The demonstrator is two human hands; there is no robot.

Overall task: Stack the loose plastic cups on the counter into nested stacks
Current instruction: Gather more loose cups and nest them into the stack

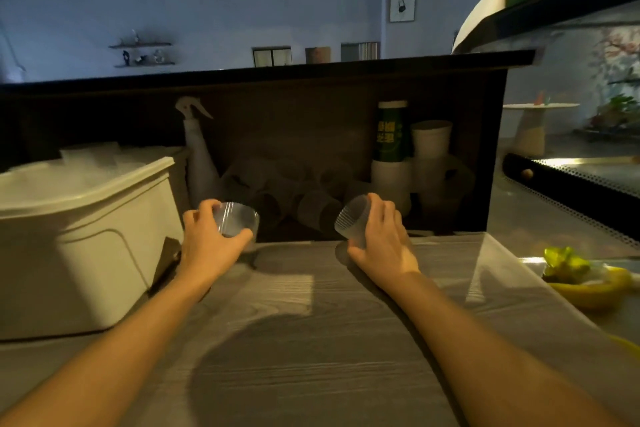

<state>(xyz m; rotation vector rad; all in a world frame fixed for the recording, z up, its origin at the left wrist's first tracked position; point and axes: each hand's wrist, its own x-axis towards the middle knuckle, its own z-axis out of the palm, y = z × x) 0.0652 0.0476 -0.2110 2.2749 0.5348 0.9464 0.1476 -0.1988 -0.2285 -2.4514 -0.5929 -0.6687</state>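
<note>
Clear plastic cups, one in each hand, held above the far edge of a grey wood-grain counter (311,340). Left hand (207,239): fingers and thumb curled round a clear cup (239,222), which is tilted with its mouth turned toward the right and slightly away. Right hand (384,236): fingers over the top and thumb underneath a ribbed cup (353,220), which lies nearly on its side with its narrow base pointing left toward the other cup. The two cups are apart, with a gap between them, and neither touches the counter. Behind the hands, in a dark recess (311,135) below a black ledge, a heap of loose cups (294,191) lies in disorder, most of them on their sides; their outlines are dim and their number cannot be told. At the right of the recess stand upright stacks of white cups (431,163) and a green printed sleeve (391,135) resting on one of the stacks. A white spray bottle (199,156) stands at the left of the recess, just beside a large white lidded bin (86,236) that occupies the left of the counter. At the far right, on a lower surface, lies a yellow and green object (581,277), too blurred to identify
</note>
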